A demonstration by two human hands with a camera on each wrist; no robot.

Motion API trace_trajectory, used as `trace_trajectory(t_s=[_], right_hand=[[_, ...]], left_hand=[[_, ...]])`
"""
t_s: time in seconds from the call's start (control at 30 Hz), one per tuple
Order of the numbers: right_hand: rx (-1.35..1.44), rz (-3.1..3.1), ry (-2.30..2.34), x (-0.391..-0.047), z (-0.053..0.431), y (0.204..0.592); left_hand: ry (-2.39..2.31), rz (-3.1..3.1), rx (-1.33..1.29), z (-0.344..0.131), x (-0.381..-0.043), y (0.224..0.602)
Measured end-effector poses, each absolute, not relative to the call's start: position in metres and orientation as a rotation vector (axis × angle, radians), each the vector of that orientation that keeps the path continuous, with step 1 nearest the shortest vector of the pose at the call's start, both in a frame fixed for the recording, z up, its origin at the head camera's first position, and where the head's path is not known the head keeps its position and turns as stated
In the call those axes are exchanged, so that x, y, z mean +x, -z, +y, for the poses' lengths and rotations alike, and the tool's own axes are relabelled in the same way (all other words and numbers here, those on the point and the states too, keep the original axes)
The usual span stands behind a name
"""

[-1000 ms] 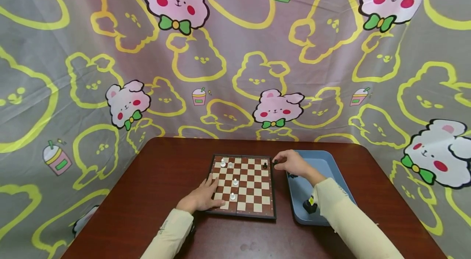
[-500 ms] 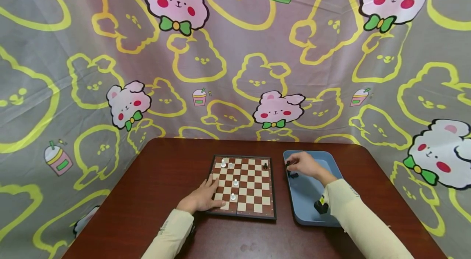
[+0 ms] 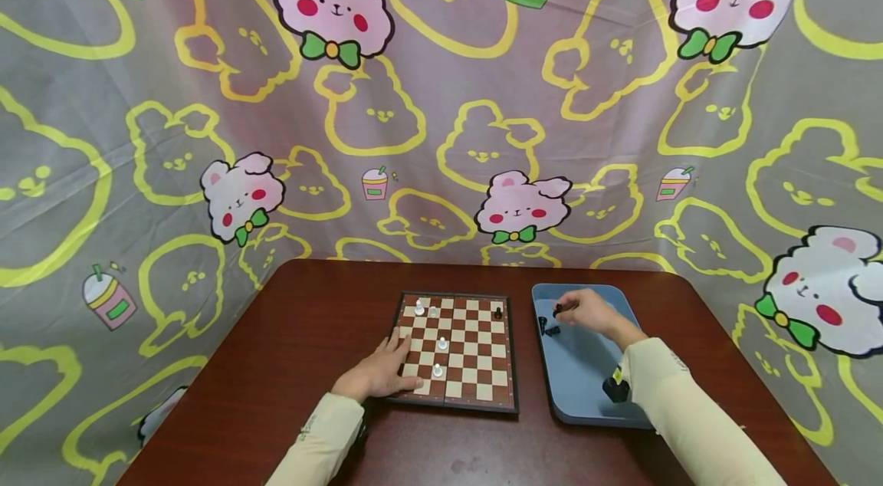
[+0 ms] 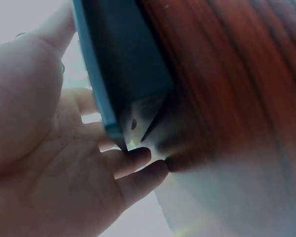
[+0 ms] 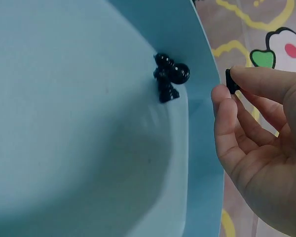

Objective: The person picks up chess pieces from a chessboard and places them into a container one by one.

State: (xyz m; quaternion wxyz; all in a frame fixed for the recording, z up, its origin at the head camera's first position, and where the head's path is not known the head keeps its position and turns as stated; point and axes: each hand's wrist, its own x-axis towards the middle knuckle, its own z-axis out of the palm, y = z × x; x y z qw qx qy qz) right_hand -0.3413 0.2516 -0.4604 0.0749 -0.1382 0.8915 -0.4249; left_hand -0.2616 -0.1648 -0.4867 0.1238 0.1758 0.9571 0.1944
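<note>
Only the head view gives me the whole chessboard (image 3: 479,365), left of the blue tray (image 3: 586,375). The left hand (image 3: 382,369) rests spread on its left edge. The right hand (image 3: 593,313) pinches a black piece (image 5: 231,81) over the tray, well apart from the left. My right-wrist view shows other black pieces (image 5: 167,76) closer.
</note>
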Motion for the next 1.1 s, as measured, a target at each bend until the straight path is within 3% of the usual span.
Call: trace_trajectory(t_s=[1.1], right_hand=[[-0.281, 2.685, 1.282, -0.342, 0.266, 0.463]], left_hand=[[-0.556, 2.792, 0.500, -0.164, -0.262, 0.488]])
